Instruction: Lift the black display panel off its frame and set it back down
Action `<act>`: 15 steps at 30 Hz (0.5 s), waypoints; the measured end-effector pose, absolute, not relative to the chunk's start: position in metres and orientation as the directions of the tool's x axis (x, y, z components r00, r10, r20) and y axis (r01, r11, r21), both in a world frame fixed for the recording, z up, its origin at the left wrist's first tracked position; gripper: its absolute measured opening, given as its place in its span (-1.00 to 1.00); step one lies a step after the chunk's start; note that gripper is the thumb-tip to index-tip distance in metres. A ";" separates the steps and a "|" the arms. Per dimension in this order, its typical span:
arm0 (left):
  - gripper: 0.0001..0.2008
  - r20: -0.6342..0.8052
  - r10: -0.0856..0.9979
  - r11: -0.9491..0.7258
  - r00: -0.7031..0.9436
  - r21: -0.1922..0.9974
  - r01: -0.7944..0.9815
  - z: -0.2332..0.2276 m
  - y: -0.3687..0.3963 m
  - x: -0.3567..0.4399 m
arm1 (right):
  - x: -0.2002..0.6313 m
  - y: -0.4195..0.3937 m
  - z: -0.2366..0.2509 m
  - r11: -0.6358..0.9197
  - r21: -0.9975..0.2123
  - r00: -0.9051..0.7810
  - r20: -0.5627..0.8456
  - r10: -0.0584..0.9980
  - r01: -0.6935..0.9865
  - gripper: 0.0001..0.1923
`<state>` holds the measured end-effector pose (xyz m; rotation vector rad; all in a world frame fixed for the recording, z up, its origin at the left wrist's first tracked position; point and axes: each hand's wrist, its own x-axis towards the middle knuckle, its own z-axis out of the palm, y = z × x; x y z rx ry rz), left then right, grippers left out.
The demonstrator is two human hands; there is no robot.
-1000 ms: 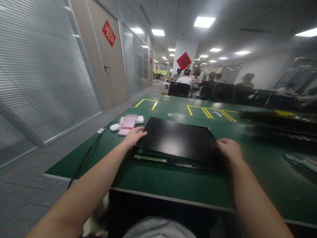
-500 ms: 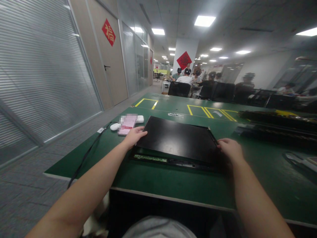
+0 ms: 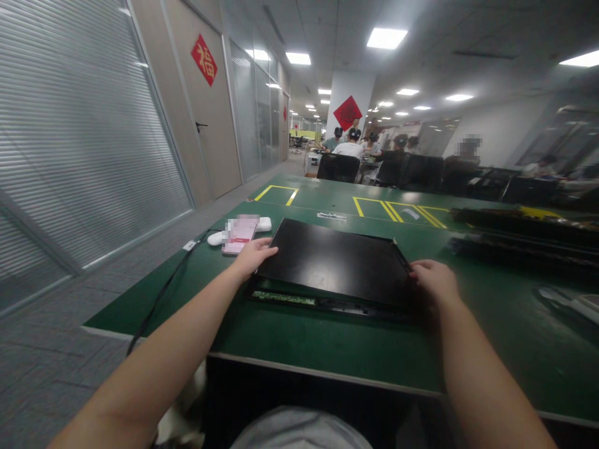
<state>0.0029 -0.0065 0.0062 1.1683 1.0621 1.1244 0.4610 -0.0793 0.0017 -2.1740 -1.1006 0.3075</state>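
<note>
Hardly any change from the earlier frames is seen: the black panel is held over the green table, its left edge pinched by the left hand and its right edge by the right hand. Along its near edge a circuit strip is exposed; bare tabletop is left nearer the wearer, while the left hand is closely flanked by a phone.

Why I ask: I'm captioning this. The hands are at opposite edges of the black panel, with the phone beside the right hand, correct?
Wrong hand: the head view shows the phone beside the left hand, not the right hand. The hands are at opposite edges of the black panel.
</note>
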 end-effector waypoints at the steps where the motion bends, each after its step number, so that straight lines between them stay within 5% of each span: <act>1: -0.50 -0.036 0.990 0.049 0.134 0.994 -0.093 0.006 -0.006 0.003 | 0.462 -0.080 0.002 -0.403 -0.684 0.621 0.094 0.778 0.608 -0.63; 6: -0.51 -0.037 0.991 0.048 0.130 0.995 -0.088 0.007 -0.007 0.004 | 0.470 -0.081 -0.001 -0.419 -0.677 0.663 0.136 0.736 0.605 -0.62; 15: -0.55 -0.069 0.994 0.074 0.081 0.995 -0.061 0.012 -0.010 0.006 | 0.477 -0.068 -0.014 -0.462 -0.591 0.550 -0.037 0.834 0.661 -0.65</act>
